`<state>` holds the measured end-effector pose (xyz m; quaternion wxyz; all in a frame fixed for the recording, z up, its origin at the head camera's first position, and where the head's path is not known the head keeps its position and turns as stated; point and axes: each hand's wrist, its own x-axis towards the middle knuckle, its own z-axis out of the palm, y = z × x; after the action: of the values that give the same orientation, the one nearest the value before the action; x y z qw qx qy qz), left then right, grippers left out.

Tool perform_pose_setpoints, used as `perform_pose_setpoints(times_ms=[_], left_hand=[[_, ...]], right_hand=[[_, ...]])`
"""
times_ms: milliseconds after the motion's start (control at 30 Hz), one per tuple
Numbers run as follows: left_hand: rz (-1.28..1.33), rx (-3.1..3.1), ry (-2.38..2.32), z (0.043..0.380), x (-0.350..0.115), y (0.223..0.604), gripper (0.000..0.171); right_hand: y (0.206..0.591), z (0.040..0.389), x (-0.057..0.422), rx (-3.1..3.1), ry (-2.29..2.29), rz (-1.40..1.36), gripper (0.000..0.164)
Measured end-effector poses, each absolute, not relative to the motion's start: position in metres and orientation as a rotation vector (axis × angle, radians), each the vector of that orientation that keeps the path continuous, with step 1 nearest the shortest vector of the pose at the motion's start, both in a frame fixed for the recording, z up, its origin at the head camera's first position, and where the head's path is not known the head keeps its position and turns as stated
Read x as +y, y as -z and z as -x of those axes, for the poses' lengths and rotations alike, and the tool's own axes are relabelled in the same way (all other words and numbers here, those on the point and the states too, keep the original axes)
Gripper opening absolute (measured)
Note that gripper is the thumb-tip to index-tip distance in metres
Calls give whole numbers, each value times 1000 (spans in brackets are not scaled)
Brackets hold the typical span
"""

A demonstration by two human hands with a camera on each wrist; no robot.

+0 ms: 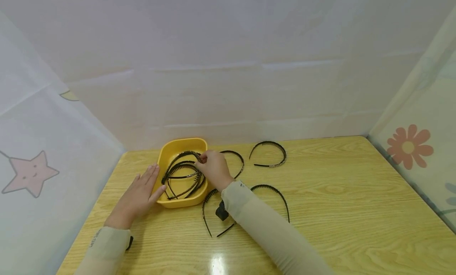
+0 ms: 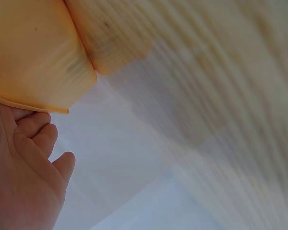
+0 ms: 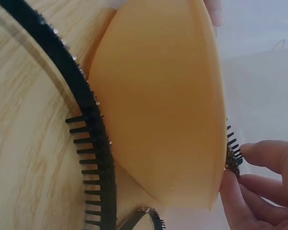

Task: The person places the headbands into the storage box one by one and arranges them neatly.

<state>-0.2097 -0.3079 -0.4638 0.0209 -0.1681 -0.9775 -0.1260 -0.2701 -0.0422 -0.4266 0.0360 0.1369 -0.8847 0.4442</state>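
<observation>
A yellow plastic basin (image 1: 179, 204) stands at the back left of the table, with several black toothed headbands (image 1: 163, 180) heaped inside. My left hand (image 1: 138, 194) rests against its left side, fingers extended along the rim and thumb over the near left corner. The left wrist view shows those fingertips right at the rim. At the basin's right rim, my right hand (image 1: 215, 169) pinches a toothed headband (image 3: 234, 163) with a glittery surface between thumb and fingertips. Much of that headband is hidden behind the basin wall in the right wrist view.
Right of the basin, one headband (image 1: 243, 163) lies partly behind my right hand and another headband (image 1: 285, 153) farther right. Nearer me are a headband (image 1: 204, 211) and one more headband (image 1: 286, 203), partly covered by my right sleeve. White sheets hang behind and beside the table (image 1: 338, 196).
</observation>
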Motion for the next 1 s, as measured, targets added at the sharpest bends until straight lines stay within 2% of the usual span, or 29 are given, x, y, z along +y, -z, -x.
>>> perform_pose_setpoints(times_ms=[367, 1000], left_hand=[[522, -3029, 405, 211, -308, 465, 77], [531, -3028, 421, 214, -308, 469, 77]], right_hand=[[428, 272, -33, -2789, -1352, -551, 32], [431, 271, 10, -2660, -1392, -574, 25]])
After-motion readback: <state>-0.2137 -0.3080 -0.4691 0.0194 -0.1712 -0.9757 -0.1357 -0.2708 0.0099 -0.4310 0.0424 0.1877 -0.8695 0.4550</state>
